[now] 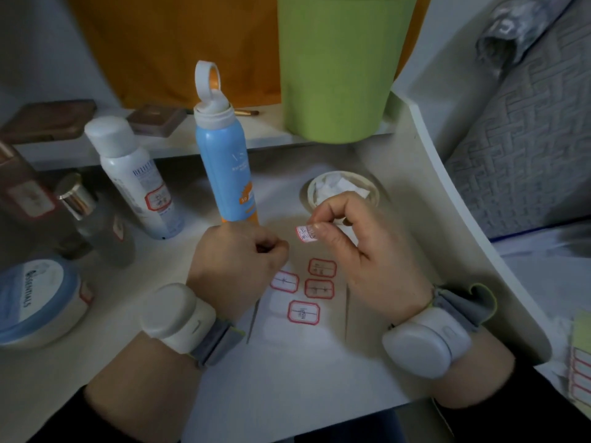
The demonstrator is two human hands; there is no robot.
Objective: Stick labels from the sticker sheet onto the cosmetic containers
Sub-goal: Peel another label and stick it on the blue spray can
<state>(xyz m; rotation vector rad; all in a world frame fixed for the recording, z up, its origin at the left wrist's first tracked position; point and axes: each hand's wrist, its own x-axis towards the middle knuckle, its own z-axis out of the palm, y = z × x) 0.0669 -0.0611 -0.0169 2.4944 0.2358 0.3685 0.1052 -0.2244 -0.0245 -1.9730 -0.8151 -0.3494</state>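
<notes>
Right hand (pixel 367 260) pinches a peeled label (pixel 305 234) above the sticker sheet (pixel 275 327) at frame centre.

Thumb and forefinger clamp the red-bordered label by one end, just right of the blue can's (pixel 224 161) base. The left hand (pixel 236 260) is curled into a fist over the sheet's upper left corner; whether it grips anything I cannot tell. Four red-bordered labels sit on the sheet, which lies flat on the table (pixel 287 394). At the left stand a white bottle (pixel 134 174), already labelled, and a gold-capped glass bottle (pixel 96 225); a round jar (pixel 35 302) sits at lower left. A green bin (pixel 339 65) stands at top centre.
</notes>
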